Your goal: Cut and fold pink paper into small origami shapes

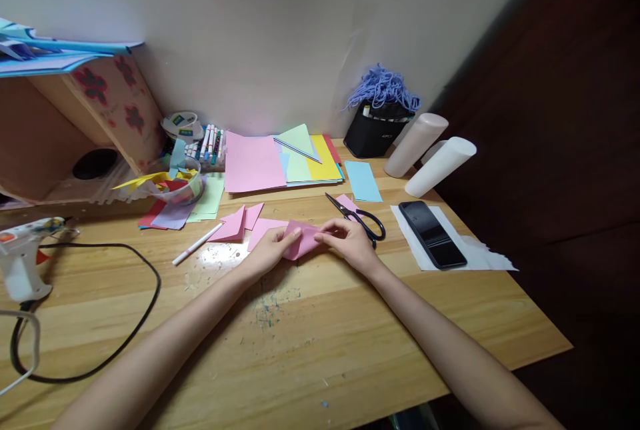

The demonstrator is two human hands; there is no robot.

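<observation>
Between my hands is a small piece of pink paper, lifted a little off the table. My left hand pinches its left side, the thumb lying on top. At the right edge, my right hand grips the paper between thumb and fingertips. Other pink paper pieces lie folded to the left, and a flat pink sheet shows behind my left hand. Black-handled scissors rest just beyond my right hand, partly over another pink scrap. A white marker lies left of the folded pieces.
A glue gun with a looping black cable occupies the left. Coloured sheets and a tub of scraps stand behind. To the right are a phone, white rolls and a black pouch topped with blue yarn.
</observation>
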